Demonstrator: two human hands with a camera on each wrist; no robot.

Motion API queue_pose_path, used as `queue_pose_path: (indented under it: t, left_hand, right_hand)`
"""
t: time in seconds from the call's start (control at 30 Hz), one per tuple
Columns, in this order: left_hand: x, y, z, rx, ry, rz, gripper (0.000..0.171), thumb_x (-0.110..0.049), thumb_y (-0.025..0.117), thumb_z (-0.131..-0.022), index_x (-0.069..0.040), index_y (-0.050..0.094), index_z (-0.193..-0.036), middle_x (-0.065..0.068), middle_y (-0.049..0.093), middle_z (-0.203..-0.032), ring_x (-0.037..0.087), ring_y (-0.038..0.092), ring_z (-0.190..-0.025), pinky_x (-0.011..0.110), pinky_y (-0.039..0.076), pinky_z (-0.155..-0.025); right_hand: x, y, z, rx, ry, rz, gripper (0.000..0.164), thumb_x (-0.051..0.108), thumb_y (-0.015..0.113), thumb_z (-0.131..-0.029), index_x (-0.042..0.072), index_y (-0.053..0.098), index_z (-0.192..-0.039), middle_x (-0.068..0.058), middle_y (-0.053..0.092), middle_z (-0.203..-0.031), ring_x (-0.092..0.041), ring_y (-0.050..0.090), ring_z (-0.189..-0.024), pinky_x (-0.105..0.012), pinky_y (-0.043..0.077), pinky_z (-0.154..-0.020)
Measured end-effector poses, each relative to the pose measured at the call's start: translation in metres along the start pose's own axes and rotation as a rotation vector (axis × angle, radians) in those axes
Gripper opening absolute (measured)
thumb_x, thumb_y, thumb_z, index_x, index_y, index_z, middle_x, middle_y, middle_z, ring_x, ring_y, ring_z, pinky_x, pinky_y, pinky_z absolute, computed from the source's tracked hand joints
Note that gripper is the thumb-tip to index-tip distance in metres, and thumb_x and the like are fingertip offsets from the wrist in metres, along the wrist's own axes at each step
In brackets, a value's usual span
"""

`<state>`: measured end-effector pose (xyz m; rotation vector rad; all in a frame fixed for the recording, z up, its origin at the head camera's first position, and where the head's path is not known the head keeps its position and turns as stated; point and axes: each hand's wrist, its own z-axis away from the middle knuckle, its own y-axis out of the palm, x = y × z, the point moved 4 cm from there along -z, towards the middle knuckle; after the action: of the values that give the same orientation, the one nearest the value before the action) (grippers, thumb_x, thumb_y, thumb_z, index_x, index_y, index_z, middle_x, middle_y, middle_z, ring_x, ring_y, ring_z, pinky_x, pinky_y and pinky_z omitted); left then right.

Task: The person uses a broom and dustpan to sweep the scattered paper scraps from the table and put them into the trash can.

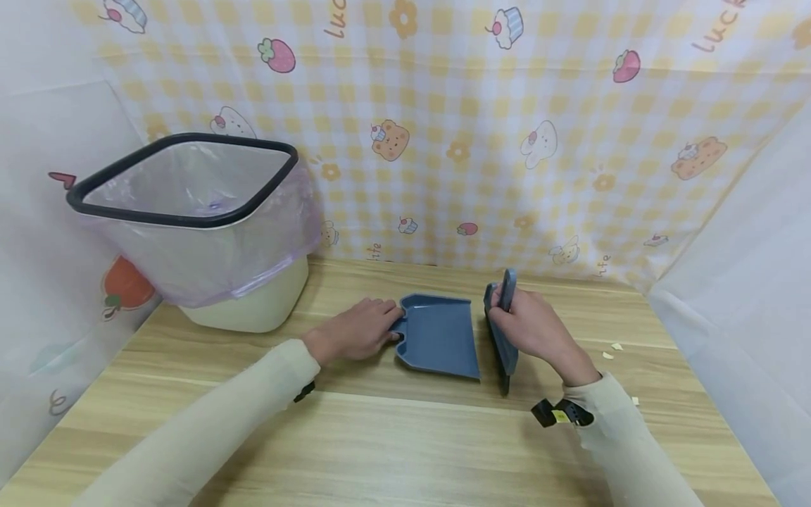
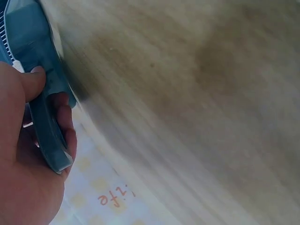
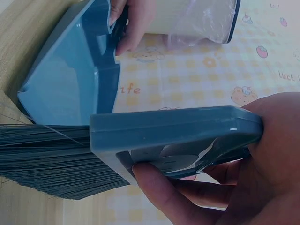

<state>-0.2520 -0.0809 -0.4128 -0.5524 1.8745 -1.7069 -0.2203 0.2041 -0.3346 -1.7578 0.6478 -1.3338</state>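
The left hand (image 1: 357,329) clamps fingers round the dustpan handle (image 2: 47,129), the right hand (image 1: 535,325) round the brush (image 1: 504,346); a bag (image 1: 209,260) lines the bin (image 1: 269,303).

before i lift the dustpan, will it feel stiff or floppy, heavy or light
The dustpan will probably stay stiff: its raised sides look firmly moulded. It looks like thin plastic, so likely light for its size. With the left hand gripping only its handle, the wide front edge may dip.

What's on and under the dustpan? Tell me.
Nothing shows on the bed of the dustpan; the left hand grips its handle, hiding part of it. Below is the table, but the patch directly underneath is covered.
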Motion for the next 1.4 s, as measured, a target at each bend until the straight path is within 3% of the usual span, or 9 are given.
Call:
queue_pose_path:
  t: [0.43,0.83,1.1,1.27,1.4]
  left_hand:
    - [-0.005,-0.004,-0.005,0.048,-0.013,-0.042,0.033,-0.022,0.065,-0.112,0.003,0.067,-0.135,0.012,0.065,-0.112,0.026,0.064,-0.097,0.043,0.057,-0.089]
    - [-0.007,-0.008,-0.008,0.056,-0.031,0.007,0.027,-0.012,0.068,-0.108,0.000,0.072,-0.132,0.012,0.067,-0.111,0.024,0.066,-0.095,0.043,0.058,-0.091]
    - [-0.003,-0.011,-0.006,0.051,-0.079,0.089,0.034,-0.011,0.072,-0.106,-0.001,0.073,-0.138,0.010,0.069,-0.115,0.020,0.062,-0.092,0.041,0.057,-0.089]
    - [-0.001,-0.013,-0.004,0.035,-0.090,0.125,0.034,-0.009,0.072,-0.105,0.000,0.074,-0.138,0.013,0.071,-0.122,0.022,0.066,-0.100,0.041,0.056,-0.094]
    - [-0.001,-0.014,-0.004,0.035,-0.106,0.146,0.035,-0.008,0.071,-0.104,0.000,0.074,-0.138,0.013,0.071,-0.120,0.022,0.064,-0.097,0.040,0.055,-0.091]
  right_hand:
    - [-0.007,-0.001,0.003,0.006,0.024,-0.027,0.020,0.015,0.054,-0.108,0.016,0.054,-0.088,0.004,0.044,-0.068,-0.019,0.047,-0.061,-0.038,0.039,-0.063]
    - [-0.024,-0.024,0.015,0.005,0.045,-0.094,0.009,0.009,0.055,-0.110,0.007,0.062,-0.106,-0.002,0.054,-0.078,-0.022,0.053,-0.070,-0.041,0.044,-0.071]
    - [-0.040,-0.059,0.024,-0.028,0.052,-0.056,0.011,0.013,0.059,-0.111,0.004,0.065,-0.113,-0.013,0.067,-0.105,-0.027,0.058,-0.089,-0.042,0.046,-0.077]
    - [-0.065,-0.087,0.040,-0.032,0.121,-0.020,0.014,0.015,0.056,-0.113,0.004,0.064,-0.116,-0.015,0.066,-0.107,-0.030,0.058,-0.093,-0.041,0.046,-0.077]
    - [-0.087,-0.107,0.053,-0.021,0.199,0.047,0.019,0.019,0.051,-0.115,0.004,0.061,-0.120,-0.017,0.068,-0.107,-0.034,0.059,-0.094,-0.042,0.045,-0.076]
